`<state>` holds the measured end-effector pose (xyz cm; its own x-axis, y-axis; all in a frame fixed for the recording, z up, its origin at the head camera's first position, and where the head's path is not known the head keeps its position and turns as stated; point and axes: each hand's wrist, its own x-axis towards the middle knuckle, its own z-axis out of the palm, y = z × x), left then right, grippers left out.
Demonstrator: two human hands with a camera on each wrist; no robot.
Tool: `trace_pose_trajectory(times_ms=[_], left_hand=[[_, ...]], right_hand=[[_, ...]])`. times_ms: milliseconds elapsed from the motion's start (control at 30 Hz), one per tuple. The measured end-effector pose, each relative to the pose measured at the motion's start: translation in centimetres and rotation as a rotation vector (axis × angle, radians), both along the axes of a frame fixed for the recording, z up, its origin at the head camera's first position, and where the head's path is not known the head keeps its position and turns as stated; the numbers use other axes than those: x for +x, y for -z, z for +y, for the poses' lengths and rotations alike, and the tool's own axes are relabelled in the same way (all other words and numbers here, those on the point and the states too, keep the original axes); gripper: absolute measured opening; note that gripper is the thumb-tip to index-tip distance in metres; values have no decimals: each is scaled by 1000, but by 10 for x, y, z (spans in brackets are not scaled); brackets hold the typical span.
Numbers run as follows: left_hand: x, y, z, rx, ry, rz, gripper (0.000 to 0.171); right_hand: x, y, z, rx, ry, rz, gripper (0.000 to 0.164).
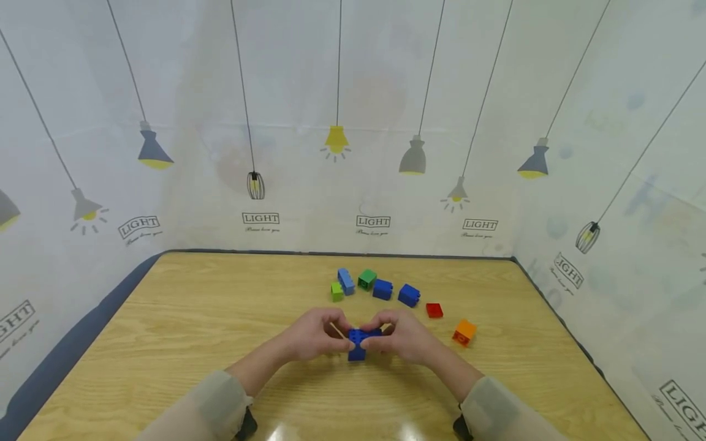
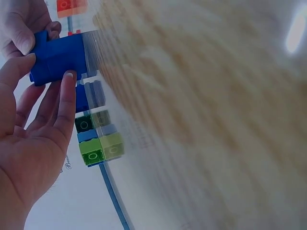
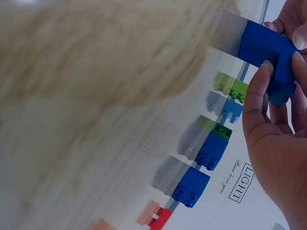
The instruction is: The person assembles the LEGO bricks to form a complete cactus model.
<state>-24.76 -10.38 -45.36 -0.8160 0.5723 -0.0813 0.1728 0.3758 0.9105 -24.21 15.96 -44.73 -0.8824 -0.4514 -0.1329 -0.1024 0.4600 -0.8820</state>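
Both hands meet over the table, on blue toy building bricks (image 1: 356,351) that sit against each other in an angled shape. My left hand (image 1: 314,335) pinches the left side between thumb and fingers. From the other side, my right hand (image 1: 407,338) grips the part that juts out to the right. In the left wrist view the blue bricks (image 2: 62,57) have smooth sides, with a fingertip at a lower edge. The right wrist view shows the angled blue bricks (image 3: 263,44) at the tabletop; fingers cover part of the joint.
Behind the hands lie a lime brick (image 1: 336,291), a light blue brick (image 1: 345,281), a green brick (image 1: 367,279) and two blue bricks (image 1: 383,289). A flat red brick (image 1: 434,310) and an orange brick (image 1: 464,332) lie right. Lamp-printed sheeting (image 1: 309,190) surrounds the wooden table (image 1: 220,300).
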Motion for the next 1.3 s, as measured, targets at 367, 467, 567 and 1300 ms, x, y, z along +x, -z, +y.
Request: trace_pose_trajectory(times_ms=[367, 467, 567, 1300], left_hand=[[-3, -2, 1, 5, 20, -1, 19], [-3, -1, 2, 3, 21, -2, 19], [-2, -1, 1, -1, 21, 5, 20], [-35, 3, -24, -36, -98, 52, 40]], right_hand=[[-2, -2, 4, -1, 6, -4, 26], [-1, -3, 6, -18, -1, -23, 26], [1, -3, 8, -21, 6, -40, 27], [-3, 3, 7, 28, 14, -16, 28]])
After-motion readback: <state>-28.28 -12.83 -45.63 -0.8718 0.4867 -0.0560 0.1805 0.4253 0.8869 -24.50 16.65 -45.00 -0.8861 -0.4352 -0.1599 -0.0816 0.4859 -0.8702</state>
